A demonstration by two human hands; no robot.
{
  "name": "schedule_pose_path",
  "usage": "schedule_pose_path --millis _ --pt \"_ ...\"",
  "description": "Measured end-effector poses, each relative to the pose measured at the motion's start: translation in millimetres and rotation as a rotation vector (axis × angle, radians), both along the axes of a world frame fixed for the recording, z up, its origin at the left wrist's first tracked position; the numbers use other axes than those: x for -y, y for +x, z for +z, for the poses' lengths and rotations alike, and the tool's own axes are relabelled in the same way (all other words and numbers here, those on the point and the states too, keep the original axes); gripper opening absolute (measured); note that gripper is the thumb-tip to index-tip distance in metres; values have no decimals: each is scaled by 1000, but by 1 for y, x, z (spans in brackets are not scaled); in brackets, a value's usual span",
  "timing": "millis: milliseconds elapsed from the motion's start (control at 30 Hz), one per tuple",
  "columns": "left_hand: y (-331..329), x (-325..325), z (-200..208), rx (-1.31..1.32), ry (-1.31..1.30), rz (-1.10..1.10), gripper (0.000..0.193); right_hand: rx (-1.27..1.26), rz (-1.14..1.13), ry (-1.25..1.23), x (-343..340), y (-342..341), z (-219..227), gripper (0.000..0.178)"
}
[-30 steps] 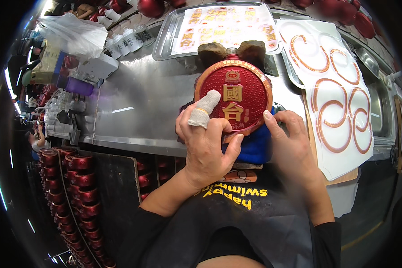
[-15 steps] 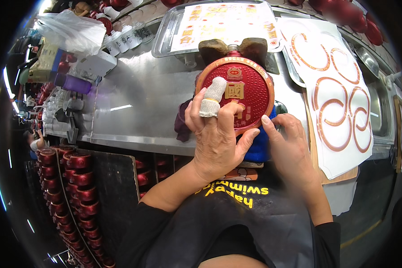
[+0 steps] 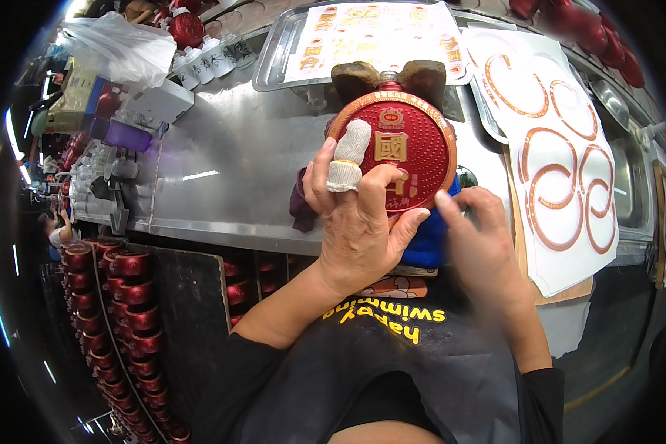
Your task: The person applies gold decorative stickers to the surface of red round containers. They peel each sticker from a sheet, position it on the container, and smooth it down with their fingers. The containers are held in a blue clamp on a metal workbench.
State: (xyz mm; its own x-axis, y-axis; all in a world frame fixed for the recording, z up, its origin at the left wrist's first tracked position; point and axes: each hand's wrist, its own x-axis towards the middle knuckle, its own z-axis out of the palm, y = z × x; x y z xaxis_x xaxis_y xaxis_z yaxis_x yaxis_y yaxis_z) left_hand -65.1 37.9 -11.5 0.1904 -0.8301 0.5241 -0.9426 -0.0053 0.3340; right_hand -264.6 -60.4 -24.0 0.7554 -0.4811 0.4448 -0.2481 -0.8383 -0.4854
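Higher than a second ago, the left hand (image 3: 351,233) now bends its forefinger over the lower gold character (image 3: 397,187), likely steadying the work. Its half-curled fingers touch the face (whether they clamp, I can't tell); the blurred right hand (image 3: 485,240) has its thumb by the lower-right rim, grip unclear. Between them is the round red bottle (image 3: 429,148), blue cloth (image 3: 425,250) at its near edge; beyond, dark cradle blocks (image 3: 426,83) and a metal tray (image 3: 272,68).

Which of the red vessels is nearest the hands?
The round red bottle, its neck set between two dark brown supports; the left hand touches its face. Unlike it, the red vessels in rows at lower left sit well apart.
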Motion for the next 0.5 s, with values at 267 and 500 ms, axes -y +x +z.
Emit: schedule_pose_path --millis 267,500 --pt "12 -5 0 9 -7 -27 65 -30 -13 -53 3 4 1 74" --pt "24 -23 -21 -10 -98 -102 65 -130 7 -20 -12 1 5 69"
